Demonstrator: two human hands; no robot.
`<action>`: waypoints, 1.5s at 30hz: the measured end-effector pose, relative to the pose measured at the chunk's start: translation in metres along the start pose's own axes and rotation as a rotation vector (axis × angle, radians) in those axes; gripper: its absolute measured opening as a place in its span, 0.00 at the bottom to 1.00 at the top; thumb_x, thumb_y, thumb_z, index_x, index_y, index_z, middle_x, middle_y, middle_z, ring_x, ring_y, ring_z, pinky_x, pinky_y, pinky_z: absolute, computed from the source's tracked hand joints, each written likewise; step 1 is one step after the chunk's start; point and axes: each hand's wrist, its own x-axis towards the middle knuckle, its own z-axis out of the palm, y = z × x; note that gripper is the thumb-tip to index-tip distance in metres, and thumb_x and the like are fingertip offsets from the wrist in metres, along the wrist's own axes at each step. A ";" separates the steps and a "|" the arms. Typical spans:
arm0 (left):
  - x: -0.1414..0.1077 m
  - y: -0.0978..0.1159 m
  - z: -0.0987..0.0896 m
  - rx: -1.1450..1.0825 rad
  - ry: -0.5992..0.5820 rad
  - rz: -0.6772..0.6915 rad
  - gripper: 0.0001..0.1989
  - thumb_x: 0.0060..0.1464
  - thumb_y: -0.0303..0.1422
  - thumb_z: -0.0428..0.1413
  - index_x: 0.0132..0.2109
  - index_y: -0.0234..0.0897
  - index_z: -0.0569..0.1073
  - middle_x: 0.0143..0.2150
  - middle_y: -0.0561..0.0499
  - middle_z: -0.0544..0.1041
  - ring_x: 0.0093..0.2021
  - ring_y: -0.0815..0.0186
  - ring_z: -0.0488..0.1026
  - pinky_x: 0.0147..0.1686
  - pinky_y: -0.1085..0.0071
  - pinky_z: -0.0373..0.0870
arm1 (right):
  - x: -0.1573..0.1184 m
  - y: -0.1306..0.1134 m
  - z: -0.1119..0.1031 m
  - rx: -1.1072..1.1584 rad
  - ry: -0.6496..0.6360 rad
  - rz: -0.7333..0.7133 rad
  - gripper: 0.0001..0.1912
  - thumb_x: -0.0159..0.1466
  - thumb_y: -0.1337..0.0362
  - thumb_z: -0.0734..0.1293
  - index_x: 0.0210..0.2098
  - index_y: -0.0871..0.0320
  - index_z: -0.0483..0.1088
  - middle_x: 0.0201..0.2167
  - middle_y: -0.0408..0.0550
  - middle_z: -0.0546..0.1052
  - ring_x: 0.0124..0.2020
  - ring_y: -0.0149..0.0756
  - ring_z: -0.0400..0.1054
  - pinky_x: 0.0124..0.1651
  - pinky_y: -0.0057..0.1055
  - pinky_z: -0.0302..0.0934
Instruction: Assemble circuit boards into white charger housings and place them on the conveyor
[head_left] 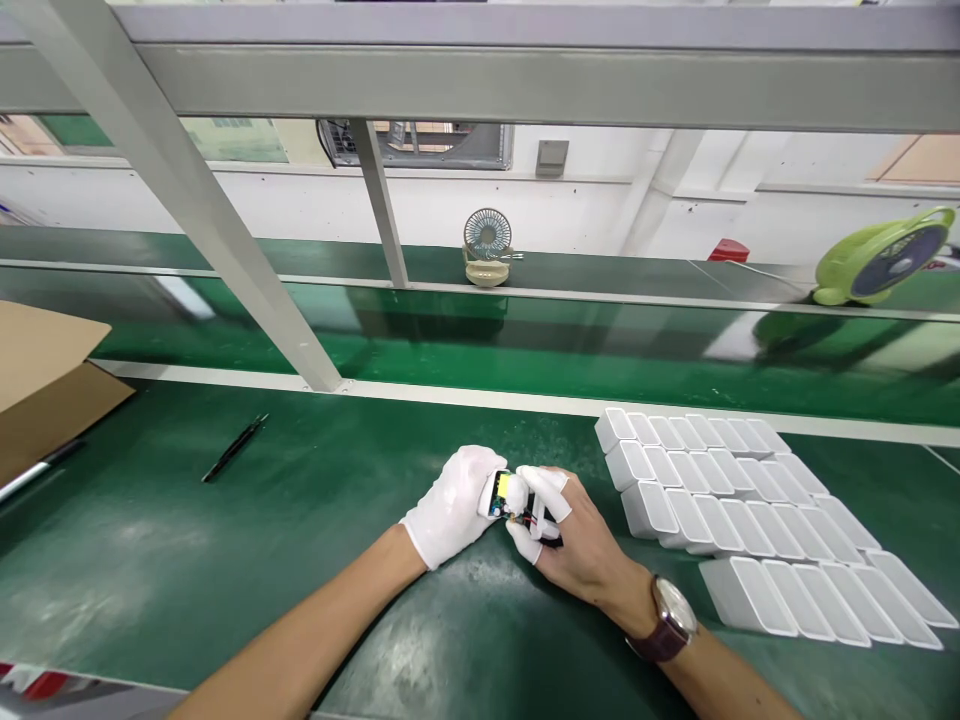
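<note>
My left hand (459,502), in a white glove, is closed on a small white housing with a circuit board (501,493) showing in its open side. The board carries a yellow component. My right hand (559,522), with white finger cots on some fingers and a watch on the wrist, pinches at the right side of the same unit, where red and black wires and a dark piece show between the fingers. Both hands are close together above the green work surface (360,620). Fingers hide part of the unit.
Rows of white open housings (739,520) stand at the right. A black pen-like tool (235,448) lies at the left, beside a cardboard box (60,420). Behind a white rail (480,397) runs a green belt, with a small fan (487,245) and a green fan (885,260) beyond.
</note>
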 end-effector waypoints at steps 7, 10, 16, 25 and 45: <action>0.004 0.005 0.000 0.127 0.016 0.114 0.06 0.59 0.31 0.55 0.43 0.36 0.74 0.40 0.44 0.76 0.43 0.57 0.75 0.43 0.62 0.73 | 0.003 -0.003 -0.002 -0.031 0.043 -0.056 0.41 0.64 0.70 0.70 0.71 0.59 0.48 0.53 0.59 0.72 0.54 0.48 0.67 0.58 0.53 0.67; 0.002 0.001 0.002 0.128 0.019 0.127 0.08 0.59 0.31 0.56 0.46 0.36 0.73 0.42 0.43 0.76 0.44 0.58 0.75 0.45 0.61 0.73 | 0.003 -0.003 -0.001 -0.046 0.040 -0.065 0.41 0.64 0.70 0.70 0.70 0.60 0.48 0.54 0.60 0.72 0.55 0.49 0.66 0.59 0.53 0.67; -0.001 -0.003 0.005 0.078 0.034 0.157 0.15 0.58 0.30 0.57 0.52 0.34 0.72 0.46 0.40 0.76 0.47 0.56 0.74 0.49 0.58 0.71 | 0.000 -0.002 0.002 -0.035 0.015 -0.058 0.41 0.64 0.70 0.70 0.70 0.60 0.48 0.54 0.59 0.72 0.55 0.48 0.67 0.60 0.53 0.65; 0.013 0.017 0.002 -0.009 -0.144 0.075 0.06 0.56 0.34 0.60 0.39 0.37 0.75 0.31 0.50 0.76 0.32 0.64 0.70 0.37 0.66 0.66 | 0.004 -0.004 -0.011 0.127 -0.057 0.006 0.41 0.66 0.56 0.70 0.71 0.60 0.48 0.52 0.60 0.70 0.54 0.50 0.66 0.54 0.51 0.68; 0.003 0.002 -0.006 -0.524 -0.170 -0.510 0.30 0.58 0.43 0.60 0.65 0.39 0.64 0.52 0.46 0.78 0.49 0.59 0.75 0.53 0.60 0.71 | -0.001 0.011 0.003 0.092 -0.078 0.012 0.27 0.68 0.70 0.67 0.65 0.52 0.63 0.60 0.57 0.68 0.61 0.44 0.66 0.62 0.45 0.68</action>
